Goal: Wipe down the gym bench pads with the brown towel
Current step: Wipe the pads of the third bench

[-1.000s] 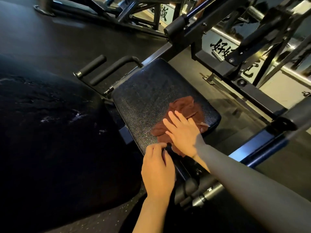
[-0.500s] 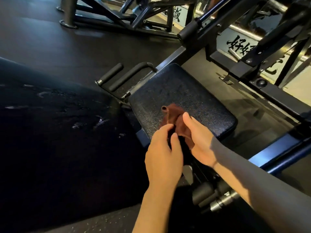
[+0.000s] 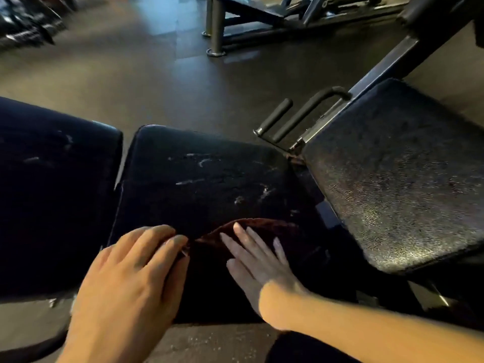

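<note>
brown towel is being pressed flat by the right hand and pinched by the left hand on the middle pad, with 2 handles and seat pad being left alongside

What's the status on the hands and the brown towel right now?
Right hand flat on brown towel, pressing it onto middle pad. Left hand pinching towel's edge. Nothing in the way.

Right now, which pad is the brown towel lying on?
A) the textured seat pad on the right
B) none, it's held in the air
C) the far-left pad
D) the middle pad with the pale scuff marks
D: the brown towel lies on the middle pad, with the right hand flat on it and the left hand at its edge; the textured seat pad is bare.
</note>
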Demonstrator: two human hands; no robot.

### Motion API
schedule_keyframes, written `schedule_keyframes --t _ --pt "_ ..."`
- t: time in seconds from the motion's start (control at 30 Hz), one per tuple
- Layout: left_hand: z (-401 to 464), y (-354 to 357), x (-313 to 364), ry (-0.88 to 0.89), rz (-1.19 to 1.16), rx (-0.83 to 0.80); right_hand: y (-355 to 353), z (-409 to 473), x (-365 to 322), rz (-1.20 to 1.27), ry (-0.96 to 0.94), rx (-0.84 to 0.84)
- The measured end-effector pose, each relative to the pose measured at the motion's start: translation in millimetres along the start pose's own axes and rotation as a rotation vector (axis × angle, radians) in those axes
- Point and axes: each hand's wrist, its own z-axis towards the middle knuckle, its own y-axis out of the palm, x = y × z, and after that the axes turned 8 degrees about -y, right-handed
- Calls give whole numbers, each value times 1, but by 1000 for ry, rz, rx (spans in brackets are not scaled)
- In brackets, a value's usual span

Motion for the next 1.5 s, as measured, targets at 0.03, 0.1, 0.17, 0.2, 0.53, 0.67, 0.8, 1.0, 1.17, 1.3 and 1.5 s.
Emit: schedule_keyframes --t 0.03,0.1,0.17,0.2,0.53,0.67,0.8,1.0,1.17,1.3,1.5 --pt "-1 2 -12 51 39 -20 -2 2 6 -3 28 30" --pt "-1 6 -21 97 65 -69 -11 10 33 -19 117 91" --pt "6 8 -16 79 34 -108 -23 20 79 -119 278 135" --pt "11 9 -12 75 20 -115 -31 24 101 -137 368 140" --pt "32 30 -1 52 10 -155 -17 3 101 -162 184 108" --pt "32 31 1 58 13 -128 1 -16 44 -209 -176 126" --pt "31 25 2 -11 -14 -143 -12 -10 56 -195 -86 69" --pt "26 18 -1 -26 -12 -117 -27 11 121 -107 352 185" --pt "23 18 10 -50 17 -91 -14 7 103 -169 379 181" --pt "33 10 15 -113 -15 -47 8 3 41 -232 47 251" --pt "33 -10 10 -261 -51 17 0 40 -43 -207 -367 140"
